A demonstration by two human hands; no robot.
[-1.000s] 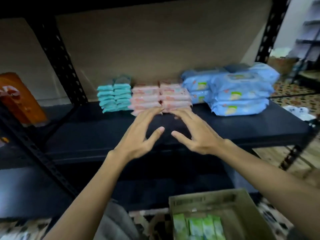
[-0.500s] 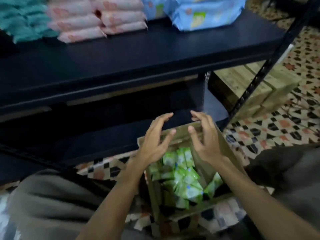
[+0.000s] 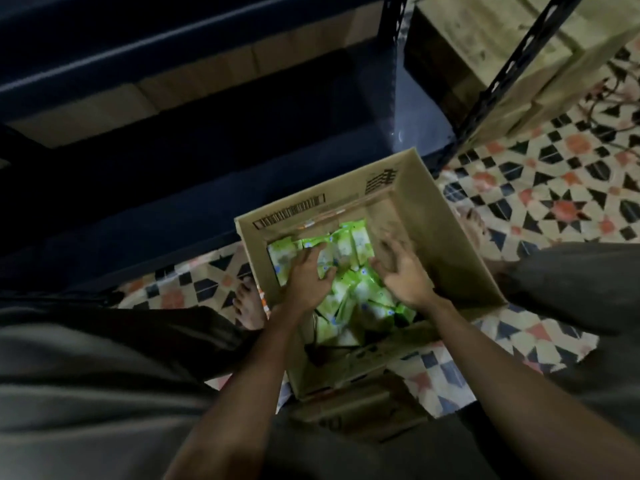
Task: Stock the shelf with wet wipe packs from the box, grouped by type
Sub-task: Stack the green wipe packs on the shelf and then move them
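Both hands now down inside box (image 3: 446, 237); left hand (image 3: 306, 277), right hand (image 3: 403, 275) spread, resting on green packs (image 3: 363, 292).

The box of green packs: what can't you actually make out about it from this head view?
- How many green packs the box holds: the left hand and right hand cover part of the heap.
- Whether either hand grips a pack: the right hand's fingers are motion-blurred, the left's lie over the packs.
- The print on the packs: too small and dim.
- The box's near wall: arms and shadow hide it.
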